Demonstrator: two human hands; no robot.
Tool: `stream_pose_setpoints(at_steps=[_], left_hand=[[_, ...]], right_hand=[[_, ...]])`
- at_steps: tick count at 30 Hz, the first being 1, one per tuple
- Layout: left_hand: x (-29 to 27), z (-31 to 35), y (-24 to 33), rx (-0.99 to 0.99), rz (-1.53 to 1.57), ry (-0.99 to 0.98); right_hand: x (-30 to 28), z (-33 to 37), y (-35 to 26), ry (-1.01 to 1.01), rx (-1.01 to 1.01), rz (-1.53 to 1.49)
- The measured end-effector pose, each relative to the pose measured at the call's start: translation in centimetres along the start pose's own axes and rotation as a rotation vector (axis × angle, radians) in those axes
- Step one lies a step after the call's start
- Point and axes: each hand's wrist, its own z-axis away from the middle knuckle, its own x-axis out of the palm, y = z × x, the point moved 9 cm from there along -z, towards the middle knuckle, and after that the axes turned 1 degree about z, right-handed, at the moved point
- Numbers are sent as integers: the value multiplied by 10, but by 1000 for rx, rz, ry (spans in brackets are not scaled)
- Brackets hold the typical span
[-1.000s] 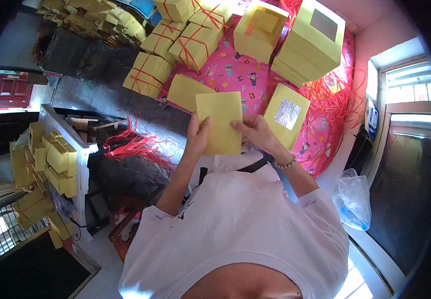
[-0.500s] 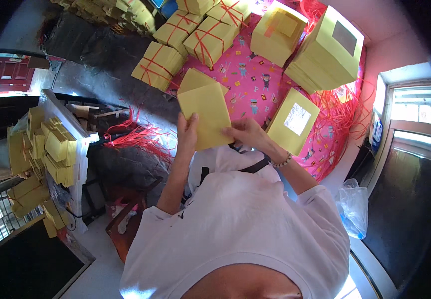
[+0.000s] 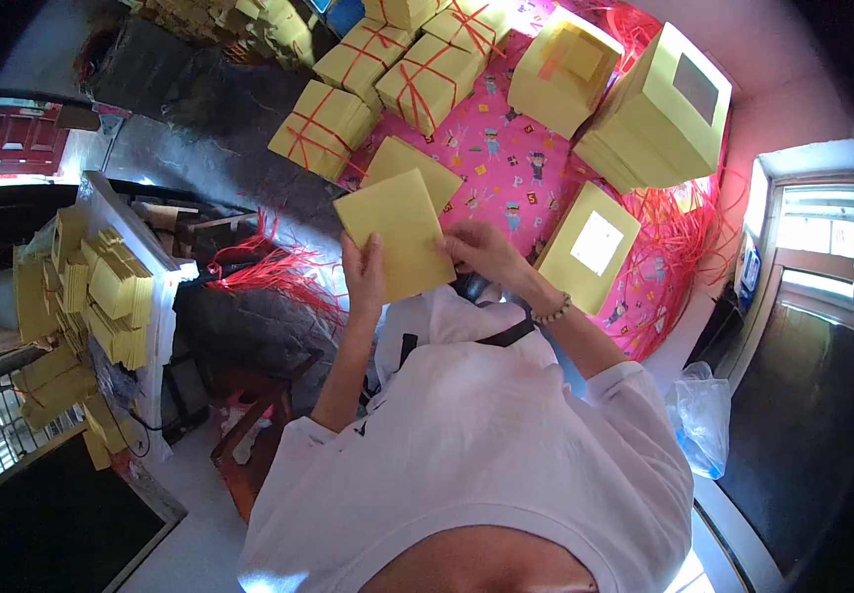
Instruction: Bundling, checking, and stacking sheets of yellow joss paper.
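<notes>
My left hand [image 3: 364, 272] grips a flat rectangular piece of yellow paper [image 3: 397, 235] by its left edge, with the thumb on top. Whether it is one sheet or several I cannot tell. At its right edge, the fingers of my right hand [image 3: 481, 247] are pinched together on the paper; the fingertips are partly hidden. Just beyond lies more yellow paper [image 3: 417, 170] on the pink patterned cloth. Right of my right hand is a yellow stack [image 3: 565, 232] with a white rectangle [image 3: 597, 243] on top.
Several yellow bundles [image 3: 320, 128] tied with red strips stand at the far left of the pink cloth [image 3: 494, 193]. Taller yellow stacks [image 3: 659, 109] stand far right, beside loose red strips [image 3: 679, 257]. More red strips [image 3: 274, 267] hang at left, near a table [image 3: 155, 257] with yellow piles.
The held paper has tilted and shifted slightly left with my left hand. My right hand stays at its right edge, now slightly higher. The surroundings shift a little with the view.
</notes>
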Motion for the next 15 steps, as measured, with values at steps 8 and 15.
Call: stream_pose_setpoints(at_steps=[8, 15], left_hand=[[9, 8, -19, -82, 1, -86], [0, -20, -68, -257, 337, 57]], right_hand=[[-6, -37, -2, 61, -16, 17], [-1, -44, 7, 38, -57, 131]])
